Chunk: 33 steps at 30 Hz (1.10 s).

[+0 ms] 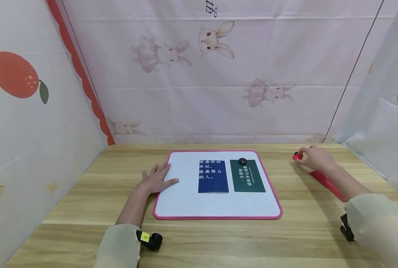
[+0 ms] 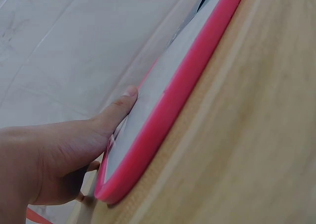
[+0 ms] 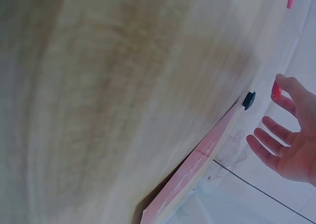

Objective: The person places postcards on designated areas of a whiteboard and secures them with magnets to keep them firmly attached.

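Observation:
My right hand [image 1: 317,158] is raised above the table at the right, pinching a small round red magnet [image 1: 297,157] between thumb and index finger. In the right wrist view the other fingers are spread apart. Below that hand lies a red card [image 1: 327,184], with a black magnet [image 3: 249,100] at its end. My left hand [image 1: 154,181] rests on the left edge of a pink-framed whiteboard [image 1: 185,203], its fingers spread and thumb on the white surface. A blue card [image 1: 213,184] and a green card [image 1: 249,178] lie on the board. Another black magnet [image 1: 242,161] sits on the green card's top edge.
The whiteboard lies flat in the middle of a wooden table [image 1: 219,238]. A fabric backdrop [image 1: 219,111] printed with rabbits stands along the table's far edge. Side sheets with fruit prints, including a red fruit [image 1: 15,74], flank the table.

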Each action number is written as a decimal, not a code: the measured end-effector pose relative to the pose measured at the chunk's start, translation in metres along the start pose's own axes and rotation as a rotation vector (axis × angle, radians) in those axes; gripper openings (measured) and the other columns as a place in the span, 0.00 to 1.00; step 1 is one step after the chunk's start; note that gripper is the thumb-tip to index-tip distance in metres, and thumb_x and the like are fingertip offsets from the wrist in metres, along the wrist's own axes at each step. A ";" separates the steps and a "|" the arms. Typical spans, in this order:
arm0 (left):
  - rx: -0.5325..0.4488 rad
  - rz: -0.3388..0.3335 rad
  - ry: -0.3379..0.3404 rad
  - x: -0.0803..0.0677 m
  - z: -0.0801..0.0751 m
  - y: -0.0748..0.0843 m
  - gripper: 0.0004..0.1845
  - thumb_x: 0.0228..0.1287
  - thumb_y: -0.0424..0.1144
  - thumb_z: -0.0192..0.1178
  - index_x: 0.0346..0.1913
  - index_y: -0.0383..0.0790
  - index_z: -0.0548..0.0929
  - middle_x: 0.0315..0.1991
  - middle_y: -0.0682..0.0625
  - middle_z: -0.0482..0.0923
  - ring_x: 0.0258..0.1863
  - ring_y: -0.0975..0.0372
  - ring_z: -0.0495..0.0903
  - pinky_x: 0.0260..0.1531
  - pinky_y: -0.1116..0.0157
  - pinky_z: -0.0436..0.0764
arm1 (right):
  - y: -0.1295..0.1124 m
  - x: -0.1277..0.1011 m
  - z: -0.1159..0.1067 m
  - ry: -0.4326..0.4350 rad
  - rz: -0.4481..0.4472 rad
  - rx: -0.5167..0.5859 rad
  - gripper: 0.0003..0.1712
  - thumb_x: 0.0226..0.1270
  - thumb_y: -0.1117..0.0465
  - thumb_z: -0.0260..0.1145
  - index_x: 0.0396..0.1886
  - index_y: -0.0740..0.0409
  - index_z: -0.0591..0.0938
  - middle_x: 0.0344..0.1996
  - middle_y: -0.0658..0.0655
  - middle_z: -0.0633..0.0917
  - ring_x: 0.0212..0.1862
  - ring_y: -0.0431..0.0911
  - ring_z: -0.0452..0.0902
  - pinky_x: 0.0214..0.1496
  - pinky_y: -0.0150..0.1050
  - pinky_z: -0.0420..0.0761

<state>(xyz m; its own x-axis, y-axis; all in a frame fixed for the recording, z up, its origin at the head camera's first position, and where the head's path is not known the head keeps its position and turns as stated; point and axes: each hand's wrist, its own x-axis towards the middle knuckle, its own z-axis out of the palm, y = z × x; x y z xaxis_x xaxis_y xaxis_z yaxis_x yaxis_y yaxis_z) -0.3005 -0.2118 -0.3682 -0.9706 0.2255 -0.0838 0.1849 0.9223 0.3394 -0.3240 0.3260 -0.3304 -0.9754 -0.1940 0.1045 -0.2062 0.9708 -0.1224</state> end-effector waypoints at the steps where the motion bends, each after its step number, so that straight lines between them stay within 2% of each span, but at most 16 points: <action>1: 0.001 0.000 0.000 0.000 0.000 0.000 0.46 0.59 0.65 0.50 0.71 0.39 0.51 0.71 0.42 0.44 0.68 0.43 0.37 0.57 0.38 0.29 | -0.001 0.000 0.000 -0.003 0.003 0.002 0.20 0.56 0.54 0.67 0.42 0.64 0.77 0.34 0.71 0.72 0.28 0.58 0.71 0.21 0.45 0.72; 7: 0.005 0.003 0.003 0.001 0.001 -0.001 0.46 0.59 0.66 0.49 0.72 0.40 0.51 0.71 0.42 0.44 0.68 0.43 0.37 0.57 0.38 0.29 | -0.004 0.002 0.000 -0.017 0.005 0.007 0.21 0.55 0.54 0.68 0.43 0.64 0.77 0.33 0.70 0.71 0.27 0.56 0.70 0.21 0.44 0.72; 12: 0.002 0.002 0.003 0.003 0.002 -0.002 0.46 0.59 0.66 0.49 0.72 0.40 0.51 0.71 0.42 0.43 0.68 0.43 0.37 0.57 0.38 0.29 | -0.008 0.004 -0.001 0.001 -0.013 -0.002 0.22 0.55 0.54 0.68 0.44 0.65 0.78 0.32 0.68 0.73 0.29 0.56 0.70 0.25 0.48 0.74; 19: 0.002 0.003 0.000 0.003 0.002 -0.003 0.47 0.58 0.67 0.48 0.72 0.40 0.51 0.71 0.42 0.43 0.68 0.43 0.37 0.57 0.38 0.29 | -0.015 0.006 -0.002 0.013 -0.040 -0.003 0.22 0.54 0.54 0.68 0.44 0.64 0.78 0.33 0.68 0.74 0.30 0.57 0.71 0.24 0.49 0.74; 23: 0.006 0.001 -0.005 0.003 0.003 -0.003 0.47 0.58 0.67 0.48 0.72 0.40 0.50 0.72 0.43 0.43 0.68 0.43 0.37 0.57 0.38 0.29 | -0.017 0.007 0.000 0.033 -0.059 0.000 0.21 0.54 0.54 0.68 0.43 0.63 0.78 0.33 0.67 0.74 0.31 0.57 0.71 0.27 0.51 0.74; 33: 0.002 0.003 0.009 0.002 0.003 -0.002 0.47 0.58 0.66 0.49 0.72 0.40 0.51 0.71 0.42 0.43 0.68 0.43 0.37 0.57 0.38 0.30 | -0.031 0.006 -0.001 0.037 -0.048 -0.002 0.21 0.55 0.54 0.69 0.44 0.62 0.78 0.33 0.66 0.74 0.32 0.56 0.69 0.23 0.44 0.72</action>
<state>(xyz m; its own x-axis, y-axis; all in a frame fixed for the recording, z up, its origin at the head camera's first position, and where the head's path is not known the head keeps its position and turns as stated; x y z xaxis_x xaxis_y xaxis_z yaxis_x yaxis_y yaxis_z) -0.3022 -0.2127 -0.3722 -0.9714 0.2255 -0.0742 0.1884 0.9223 0.3374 -0.3239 0.2951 -0.3251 -0.9608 -0.2350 0.1469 -0.2525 0.9608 -0.1145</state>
